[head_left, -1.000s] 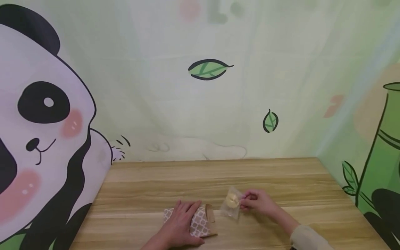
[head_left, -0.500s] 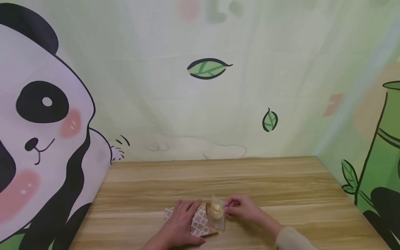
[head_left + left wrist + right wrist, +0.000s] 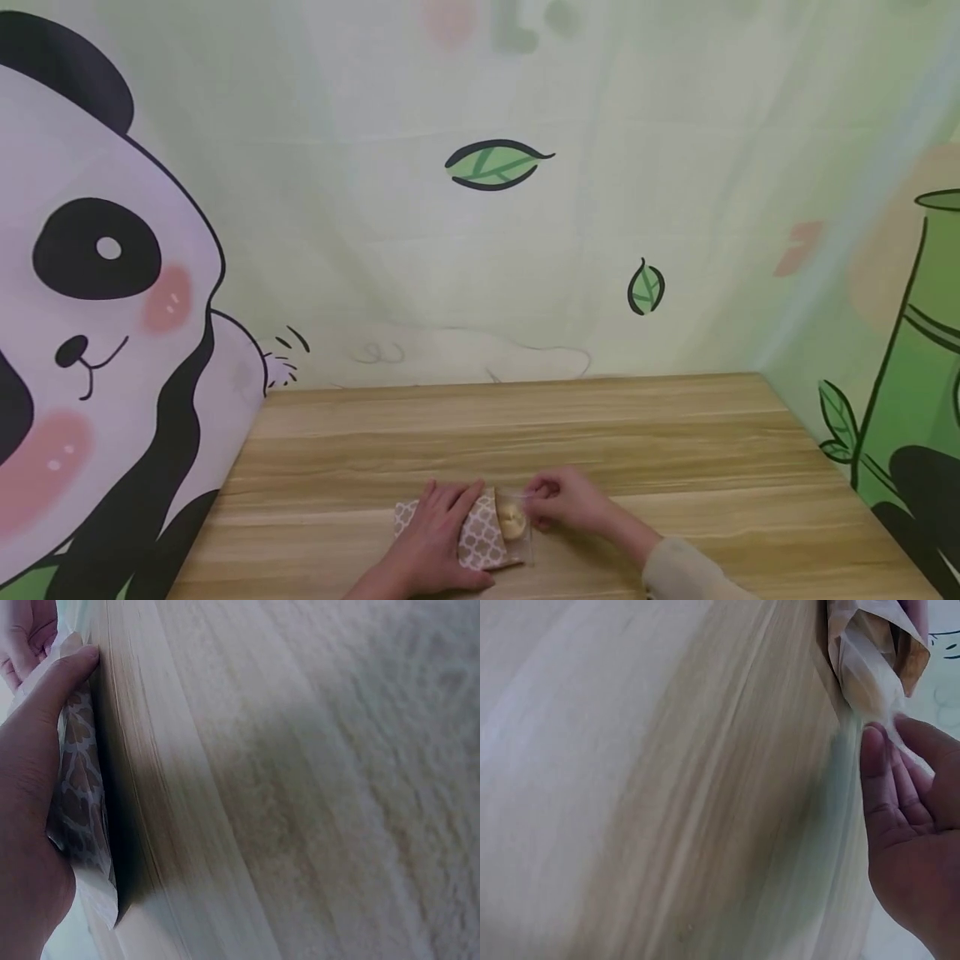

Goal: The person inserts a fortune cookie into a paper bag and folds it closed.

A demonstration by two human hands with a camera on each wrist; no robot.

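Observation:
My left hand [image 3: 429, 540] lies over a brown paper bag [image 3: 482, 533] with a white lattice pattern, its fingers on top and its thumb along the near edge. The bag's open mouth faces right. With thumb and fingertips, my right hand [image 3: 573, 502] pinches the right edge of a small clear plastic packet [image 3: 866, 684]. Inside the packet is a round, pale yellow piece [image 3: 512, 522], perhaps a biscuit. The packet's left part sits within the bag's mouth, hidden by the paper; its right part sticks out. In the left wrist view, the left thumb presses the side of the bag [image 3: 81, 776].
Both hands work near the front of a wood-grain table [image 3: 645, 417]. Behind it hangs a pale green backdrop [image 3: 360, 208] printed with a panda [image 3: 97, 367], leaves and bamboo [image 3: 918, 367].
My right hand has moved left and slightly toward me, carrying the packet from beside the bag into its mouth. My left hand stays on the bag.

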